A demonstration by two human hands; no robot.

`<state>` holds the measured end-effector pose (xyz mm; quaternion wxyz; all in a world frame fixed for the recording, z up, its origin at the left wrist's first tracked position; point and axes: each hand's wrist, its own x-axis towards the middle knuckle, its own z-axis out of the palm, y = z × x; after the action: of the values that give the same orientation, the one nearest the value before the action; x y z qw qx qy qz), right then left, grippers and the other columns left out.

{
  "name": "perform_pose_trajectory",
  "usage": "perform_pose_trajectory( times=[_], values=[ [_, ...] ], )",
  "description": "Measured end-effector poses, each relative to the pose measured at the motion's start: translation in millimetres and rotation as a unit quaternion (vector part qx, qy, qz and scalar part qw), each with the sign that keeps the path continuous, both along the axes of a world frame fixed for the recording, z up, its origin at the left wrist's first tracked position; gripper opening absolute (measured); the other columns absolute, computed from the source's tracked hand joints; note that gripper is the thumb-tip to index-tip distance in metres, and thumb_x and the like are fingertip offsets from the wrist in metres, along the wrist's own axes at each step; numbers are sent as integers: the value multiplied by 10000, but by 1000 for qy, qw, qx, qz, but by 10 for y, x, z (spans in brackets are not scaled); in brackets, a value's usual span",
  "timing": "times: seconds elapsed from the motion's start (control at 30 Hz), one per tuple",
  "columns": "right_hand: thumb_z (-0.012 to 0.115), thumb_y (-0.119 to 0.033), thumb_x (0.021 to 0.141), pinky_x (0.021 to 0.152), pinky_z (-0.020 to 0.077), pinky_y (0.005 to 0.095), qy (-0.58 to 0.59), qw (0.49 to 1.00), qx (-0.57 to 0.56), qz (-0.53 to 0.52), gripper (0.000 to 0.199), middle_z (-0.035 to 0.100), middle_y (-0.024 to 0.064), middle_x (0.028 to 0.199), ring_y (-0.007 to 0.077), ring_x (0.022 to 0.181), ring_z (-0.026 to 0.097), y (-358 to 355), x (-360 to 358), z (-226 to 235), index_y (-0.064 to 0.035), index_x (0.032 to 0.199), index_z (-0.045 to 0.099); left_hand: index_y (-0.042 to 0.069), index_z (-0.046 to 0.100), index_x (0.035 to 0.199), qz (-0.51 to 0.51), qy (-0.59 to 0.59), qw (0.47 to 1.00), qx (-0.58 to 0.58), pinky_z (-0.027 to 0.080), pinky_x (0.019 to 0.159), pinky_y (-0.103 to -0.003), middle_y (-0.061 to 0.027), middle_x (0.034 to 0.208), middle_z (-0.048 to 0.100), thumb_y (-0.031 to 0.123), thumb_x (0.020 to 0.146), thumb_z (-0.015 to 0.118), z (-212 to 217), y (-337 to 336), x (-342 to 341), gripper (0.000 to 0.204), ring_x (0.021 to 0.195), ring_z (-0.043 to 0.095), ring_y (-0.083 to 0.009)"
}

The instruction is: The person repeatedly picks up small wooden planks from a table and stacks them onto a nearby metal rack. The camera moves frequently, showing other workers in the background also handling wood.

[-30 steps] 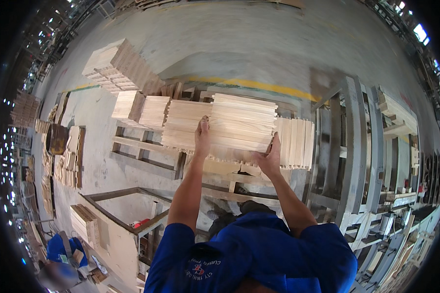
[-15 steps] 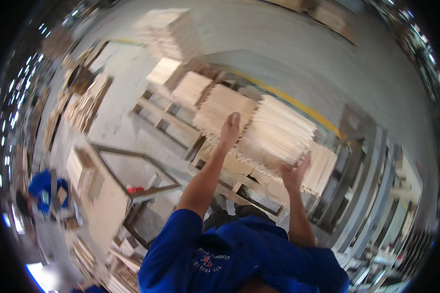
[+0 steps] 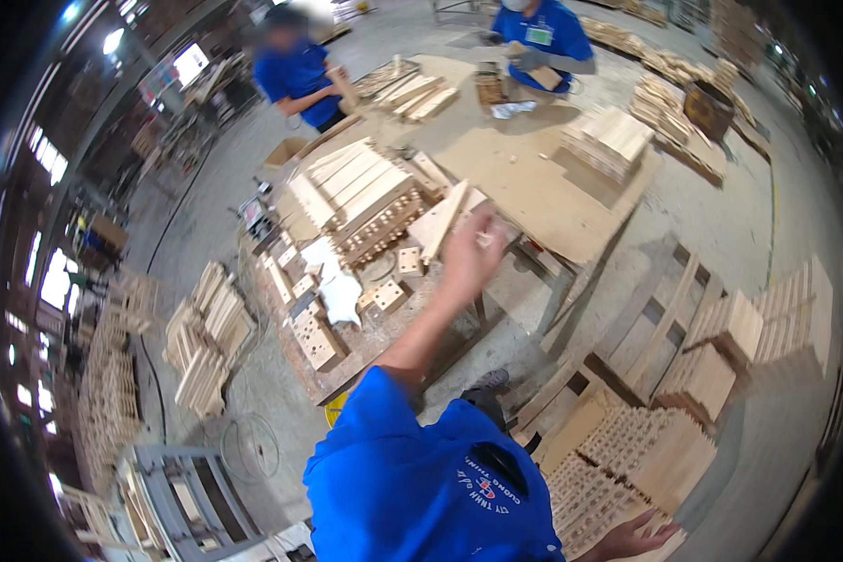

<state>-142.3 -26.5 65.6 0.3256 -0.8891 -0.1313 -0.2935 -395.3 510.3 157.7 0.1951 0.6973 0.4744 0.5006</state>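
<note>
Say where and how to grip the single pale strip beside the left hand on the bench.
Probably mid-length, pinched across its narrow width: the strip is long and slim, so a central hold should balance. Come from above and the right, where the left hand is; the stack of wooden pieces crowds its left side.

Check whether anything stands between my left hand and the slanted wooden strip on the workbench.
Nothing visible stands between the left hand and the slanted strip; the hand is right beside it, though I cannot tell whether they touch. The stacked wood lies beyond the strip.
</note>
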Motion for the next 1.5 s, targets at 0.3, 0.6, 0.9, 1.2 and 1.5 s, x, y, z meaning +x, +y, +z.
perform_pose_trajectory(
  times=[0.3,0.6,0.9,1.2,1.5],
  values=[
    [651,-138,1009,905,547,372,216,902,114,356,557,543,169,1480,298,1184,622,2221,45,321,-28,1525,475,-36,466,1463,466,221,819,-252,537,1019,-498,-286,1395,583,544,908,727,589,1271,-2812,845,1252,618,-429],
    [647,-80,963,776,564,350,250,856,14,452,591,562,181,1413,283,1069,635,2797,-650,365,-18,1525,473,-28,779,969,356,221,819,-392,603,831,-400,-198,1018,789,285,829,657,368,2026,-3023,364,994,777,-318],
    [661,-60,952,769,564,335,341,875,68,336,555,653,160,1299,229,964,658,2500,-678,156,-32,1490,527,-141,478,1248,394,113,892,-190,557,892,-493,-349,1106,701,480,840,670,199,1504,-2925,767,973,726,-454],
    [821,-117,843,928,582,441,29,874,-52,482,609,591,229,1364,417,1173,654,2964,-1341,578,-50,1395,573,-17,552,1200,-228,-267,829,-436,497,810,-337,-100,1037,609,254,947,672,-759,-530,743,390,929,566,-153],
    [736,-31,827,905,617,405,14,983,-7,184,516,613,189,1388,351,1160,682,848,-1244,130,-52,1333,639,33,562,1093,-586,73,602,-538,489,665,-338,-72,945,594,328,929,658,-869,-2833,1774,351,797,571,-157]
  ],
)
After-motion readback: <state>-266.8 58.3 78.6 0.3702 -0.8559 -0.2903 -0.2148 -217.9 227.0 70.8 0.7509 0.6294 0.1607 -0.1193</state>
